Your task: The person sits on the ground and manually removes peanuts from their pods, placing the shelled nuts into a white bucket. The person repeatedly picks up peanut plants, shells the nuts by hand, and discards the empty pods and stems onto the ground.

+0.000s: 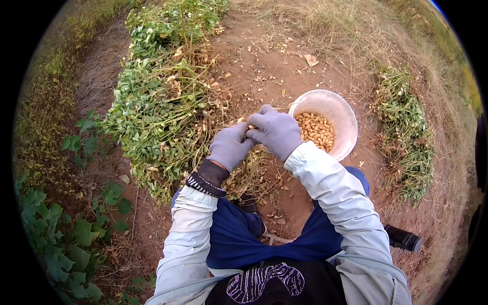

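In grey gloves, my left hand (230,148) and my right hand (277,131) meet in front of me, fingertips almost touching. A small tan peanut pod (250,127) shows between their fingers, partly hidden by the gloves. Just right of my right hand stands a white bucket (346,122), tilted in view. Many picked peanut pods (317,129) cover its bottom. Left of my hands lies a long heap of pulled peanut plants (160,110), with green leaves, stems and pods still attached.
A second pile of peanut plants (404,133) lies on the right. Beside my right arm, a black cylindrical object (403,238) rests on the ground. Broad-leaved green plants (76,244) grow at lower left. Dry grass (343,23) borders the reddish soil (263,49).
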`<state>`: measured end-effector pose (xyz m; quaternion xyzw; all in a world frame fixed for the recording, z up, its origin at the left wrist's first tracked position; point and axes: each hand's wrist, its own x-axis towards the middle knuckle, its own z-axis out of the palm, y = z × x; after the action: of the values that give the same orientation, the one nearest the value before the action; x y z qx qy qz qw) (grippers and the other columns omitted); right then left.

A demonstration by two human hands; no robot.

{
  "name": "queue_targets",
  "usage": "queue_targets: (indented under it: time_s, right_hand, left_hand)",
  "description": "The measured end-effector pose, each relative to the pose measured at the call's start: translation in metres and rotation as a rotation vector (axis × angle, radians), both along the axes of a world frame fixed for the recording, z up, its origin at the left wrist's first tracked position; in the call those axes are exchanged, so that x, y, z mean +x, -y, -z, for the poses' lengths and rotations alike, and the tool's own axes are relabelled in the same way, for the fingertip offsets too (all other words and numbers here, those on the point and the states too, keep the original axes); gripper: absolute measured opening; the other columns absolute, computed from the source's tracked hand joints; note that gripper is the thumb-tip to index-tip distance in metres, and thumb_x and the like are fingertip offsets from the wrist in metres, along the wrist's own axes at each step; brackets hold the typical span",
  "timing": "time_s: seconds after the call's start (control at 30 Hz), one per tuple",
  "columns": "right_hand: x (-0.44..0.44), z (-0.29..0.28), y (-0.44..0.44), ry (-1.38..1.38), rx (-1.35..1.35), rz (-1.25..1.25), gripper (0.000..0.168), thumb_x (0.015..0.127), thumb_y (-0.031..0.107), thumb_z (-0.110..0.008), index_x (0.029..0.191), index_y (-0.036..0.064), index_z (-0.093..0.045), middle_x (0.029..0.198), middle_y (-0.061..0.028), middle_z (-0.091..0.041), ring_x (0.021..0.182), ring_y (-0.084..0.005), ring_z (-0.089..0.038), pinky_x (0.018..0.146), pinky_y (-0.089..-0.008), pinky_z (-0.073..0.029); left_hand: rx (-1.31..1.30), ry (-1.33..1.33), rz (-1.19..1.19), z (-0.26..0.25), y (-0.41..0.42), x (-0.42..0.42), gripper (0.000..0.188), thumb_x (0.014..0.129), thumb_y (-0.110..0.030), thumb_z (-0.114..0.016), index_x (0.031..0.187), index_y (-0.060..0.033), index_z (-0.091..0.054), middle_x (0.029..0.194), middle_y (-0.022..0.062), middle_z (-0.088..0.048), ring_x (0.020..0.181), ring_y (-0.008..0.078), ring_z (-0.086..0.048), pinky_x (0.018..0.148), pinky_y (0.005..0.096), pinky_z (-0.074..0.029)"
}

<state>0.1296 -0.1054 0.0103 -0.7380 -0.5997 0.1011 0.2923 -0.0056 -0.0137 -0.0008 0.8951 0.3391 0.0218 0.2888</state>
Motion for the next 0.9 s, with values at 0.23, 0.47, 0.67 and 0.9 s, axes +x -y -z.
queue_targets:
  time_s: [0.23, 0.47, 0.67, 0.9]
  right_hand:
    - [-0.011, 0.011, 0.004, -0.022, 0.028, -0.004, 0.009, 0.075, 0.017, -0.06, 0.076, 0.008, -0.056, 0.084, -0.0096, -0.058, 0.071, -0.0312, -0.061, 0.062, -0.0412, -0.05]
    - [0.012, -0.008, 0.025, -0.048, -0.013, -0.027, 0.013, 0.079, 0.021, -0.058, 0.08, 0.009, -0.061, 0.088, -0.0098, -0.06, 0.071, -0.0312, -0.063, 0.065, -0.0421, -0.05]
    - [0.065, 0.003, 0.044, 0.383, -0.267, 0.304, 0.023, 0.082, 0.026, -0.057, 0.096, 0.011, -0.067, 0.099, -0.0108, -0.064, 0.087, -0.027, -0.064, 0.073, -0.0382, -0.051]
    - [0.038, 0.003, 0.014, -0.269, -0.034, -0.125, 0.028, 0.085, 0.03, -0.056, 0.107, 0.012, -0.063, 0.093, -0.0133, -0.064, 0.088, -0.03, -0.063, 0.078, -0.038, -0.049]
  left_hand:
    - [0.102, -0.029, 0.032, 0.0, 0.005, 0.006, 0.022, 0.083, -0.026, -0.056, 0.099, -0.0106, -0.061, 0.091, 0.0141, -0.065, 0.088, 0.0322, -0.062, 0.075, 0.0424, -0.049]
    - [0.026, -0.096, -0.134, -0.003, -0.011, 0.006, 0.033, 0.082, -0.035, -0.061, 0.1, -0.0068, -0.062, 0.094, 0.0172, -0.065, 0.09, 0.0345, -0.061, 0.077, 0.0412, -0.048]
    - [-0.26, 0.218, -0.116, 0.006, -0.016, -0.006, 0.036, 0.077, -0.028, -0.069, 0.104, -0.0049, -0.064, 0.093, 0.0156, -0.066, 0.087, 0.0282, -0.064, 0.076, 0.0345, -0.049]
    - [-0.131, 0.231, 0.103, 0.001, -0.004, 0.001, 0.03, 0.078, -0.026, -0.067, 0.104, -0.0114, -0.065, 0.089, 0.0132, -0.065, 0.083, 0.0284, -0.063, 0.073, 0.0361, -0.049]
